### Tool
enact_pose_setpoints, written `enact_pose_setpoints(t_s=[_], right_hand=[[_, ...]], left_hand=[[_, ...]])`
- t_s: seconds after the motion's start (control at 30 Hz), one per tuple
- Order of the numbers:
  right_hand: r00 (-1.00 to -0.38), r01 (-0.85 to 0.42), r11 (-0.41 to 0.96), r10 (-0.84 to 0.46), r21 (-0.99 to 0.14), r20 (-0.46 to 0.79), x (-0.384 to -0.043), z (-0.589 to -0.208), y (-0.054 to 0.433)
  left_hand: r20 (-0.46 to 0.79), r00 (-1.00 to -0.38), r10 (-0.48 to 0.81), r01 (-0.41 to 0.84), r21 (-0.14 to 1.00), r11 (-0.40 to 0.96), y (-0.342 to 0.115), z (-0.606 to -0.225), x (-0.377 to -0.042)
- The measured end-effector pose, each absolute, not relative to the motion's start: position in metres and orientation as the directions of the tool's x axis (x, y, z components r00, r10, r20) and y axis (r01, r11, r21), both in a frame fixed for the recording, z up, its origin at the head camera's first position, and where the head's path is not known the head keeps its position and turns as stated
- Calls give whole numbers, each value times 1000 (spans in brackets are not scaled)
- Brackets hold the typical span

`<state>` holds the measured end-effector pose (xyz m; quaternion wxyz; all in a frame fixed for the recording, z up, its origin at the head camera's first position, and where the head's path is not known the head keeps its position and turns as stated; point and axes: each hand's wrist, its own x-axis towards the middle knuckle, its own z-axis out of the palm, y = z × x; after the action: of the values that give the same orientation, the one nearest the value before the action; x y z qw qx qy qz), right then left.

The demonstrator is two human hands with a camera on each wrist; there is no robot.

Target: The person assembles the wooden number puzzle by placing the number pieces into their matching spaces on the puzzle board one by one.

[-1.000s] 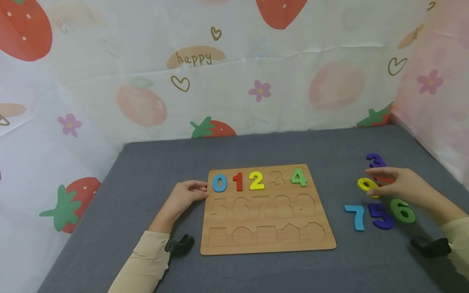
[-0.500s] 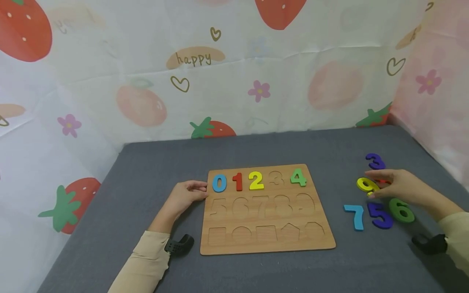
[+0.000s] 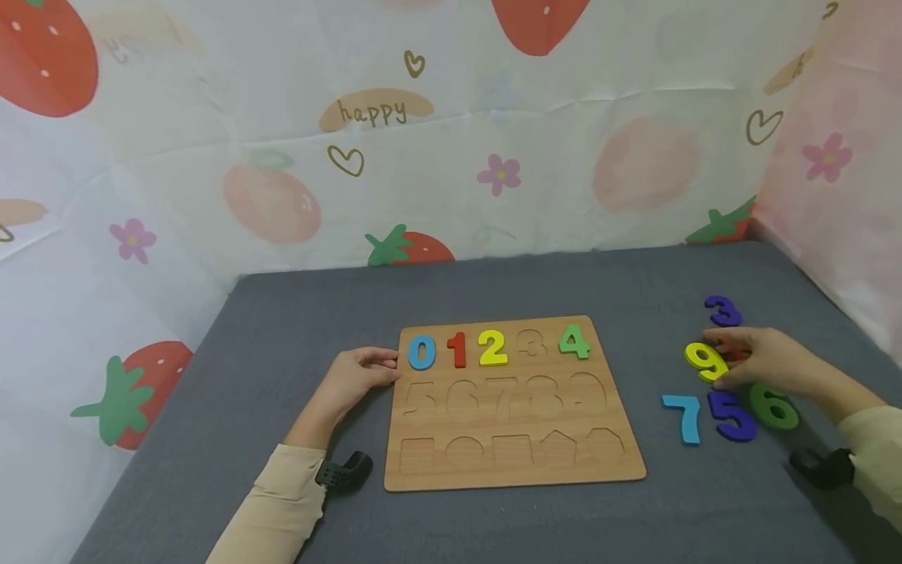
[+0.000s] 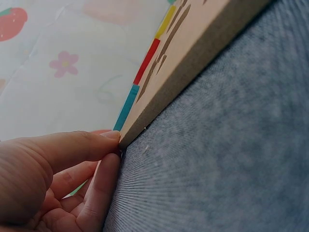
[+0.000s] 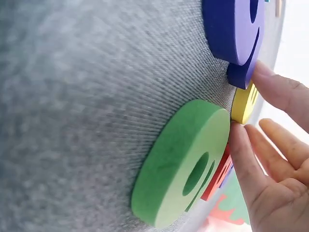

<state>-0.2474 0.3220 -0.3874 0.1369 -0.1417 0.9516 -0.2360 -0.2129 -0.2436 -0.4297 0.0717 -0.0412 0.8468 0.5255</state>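
At the wooden number puzzle board, my left hand holds the left edge near the upper corner, thumb and curled fingers against it. In the board sit a blue 0, red 1, yellow 2 and green 4. To the right, my right hand has its thumb and fingers about a yellow number 9 on the cloth. In the right wrist view, fingertips meet the yellow 9. A red piece is mostly hidden under this hand.
Around the right hand lie a purple 3, light blue 7, purple 5 and green 6. Several recesses in the board show bare wood. A grey cloth covers the table, and a printed curtain hangs behind.
The yellow 9 has turned under my right fingers, its tail swinging toward the lower right. That hand has shifted slightly down. My left hand and the board have stayed put.
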Motion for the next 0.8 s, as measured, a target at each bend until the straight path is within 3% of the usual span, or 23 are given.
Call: enact_pose_setpoints(t_s=[0.6, 0.8], right_hand=[[-945, -185, 878, -282, -442, -164, -250, -384, 309], [-955, -158, 851, -262, -501, -142, -241, -380, 290]], left_hand=[[-169, -986, 0, -151, 882, 446, -243, -427, -212], [-175, -985, -1, -158, 887, 433, -243, -427, -212]])
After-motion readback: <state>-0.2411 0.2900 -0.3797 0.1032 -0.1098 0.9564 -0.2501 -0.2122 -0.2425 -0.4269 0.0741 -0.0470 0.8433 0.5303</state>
